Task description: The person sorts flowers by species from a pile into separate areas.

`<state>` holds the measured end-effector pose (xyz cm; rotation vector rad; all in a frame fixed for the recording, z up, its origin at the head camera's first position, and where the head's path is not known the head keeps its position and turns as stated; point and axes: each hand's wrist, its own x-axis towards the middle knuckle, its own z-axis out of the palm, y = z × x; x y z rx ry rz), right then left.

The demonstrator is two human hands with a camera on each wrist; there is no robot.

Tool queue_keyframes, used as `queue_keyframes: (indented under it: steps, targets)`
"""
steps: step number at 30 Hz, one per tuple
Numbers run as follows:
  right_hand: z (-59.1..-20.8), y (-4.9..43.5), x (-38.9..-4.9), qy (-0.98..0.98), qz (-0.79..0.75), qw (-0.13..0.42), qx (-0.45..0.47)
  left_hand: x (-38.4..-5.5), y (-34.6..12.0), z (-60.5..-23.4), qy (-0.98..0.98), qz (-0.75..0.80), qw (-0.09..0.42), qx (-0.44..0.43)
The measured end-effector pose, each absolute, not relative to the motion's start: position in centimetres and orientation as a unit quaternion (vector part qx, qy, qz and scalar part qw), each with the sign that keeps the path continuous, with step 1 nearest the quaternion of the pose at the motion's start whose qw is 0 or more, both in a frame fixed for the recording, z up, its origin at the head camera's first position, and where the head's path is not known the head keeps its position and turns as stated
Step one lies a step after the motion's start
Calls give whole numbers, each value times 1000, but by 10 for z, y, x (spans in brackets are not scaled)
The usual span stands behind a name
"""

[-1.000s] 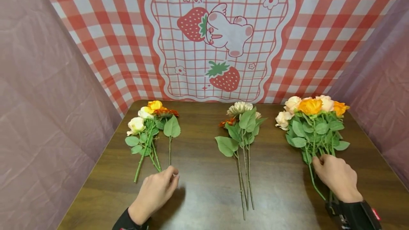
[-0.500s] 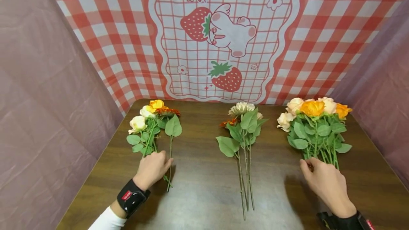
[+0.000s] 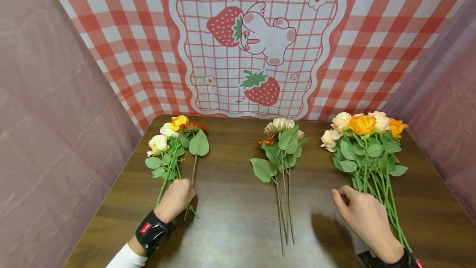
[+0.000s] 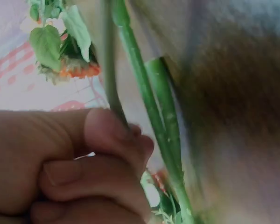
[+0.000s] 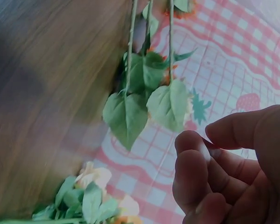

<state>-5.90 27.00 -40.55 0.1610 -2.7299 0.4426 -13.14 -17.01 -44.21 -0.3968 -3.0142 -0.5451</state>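
My left hand [image 3: 175, 197] pinches the thin brownish stem [image 4: 109, 60] of a dark orange flower [image 3: 198, 128] with one big leaf, between thumb and forefinger. Just beside that hand lie green rose stems [image 4: 142, 84], whose cream roses [image 3: 159, 144] and yellow rose [image 3: 180, 120] rest at the table's far left. My right hand [image 3: 366, 218] hovers left of the stems of a bunch of peach and orange roses [image 3: 361, 125]. Its fingers are loosely curled and hold nothing, as the right wrist view shows.
Between the hands lies a middle group of long-stemmed flowers [image 3: 279, 126], cream and orange, with heart-shaped leaves. The brown table [image 3: 230, 168] ends at a red-and-white checked cloth [image 3: 137, 53] behind. Pink curtains [image 3: 55, 115] hang on both sides.
My left hand went forward to the left flowers and now pinches the leafy flower's stem, which has tilted. The right hand let go of the rose bunch and moved left, away from it.
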Motion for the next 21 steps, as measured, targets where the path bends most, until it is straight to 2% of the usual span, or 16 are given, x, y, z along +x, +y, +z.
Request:
queue_keyframes:
  steps: [6,10,13,17,21]
  targets:
    - [-407,258,-56,-963,166,196,81,-125,-173,-436,-957,-214,121,-155]
    - [-403,242,-54,-955,180,210,111,-118,-162,-425,-933,-241,191,-186]
    - [-403,226,-53,-948,196,210,134,-112,-148,-416,-912,-269,225,-215]
    - [-402,204,-51,-935,234,203,173,-101,-126,-408,-884,-309,238,-256]
    - [-402,181,-48,-910,310,167,218,-91,-106,-403,-855,-362,216,-302]
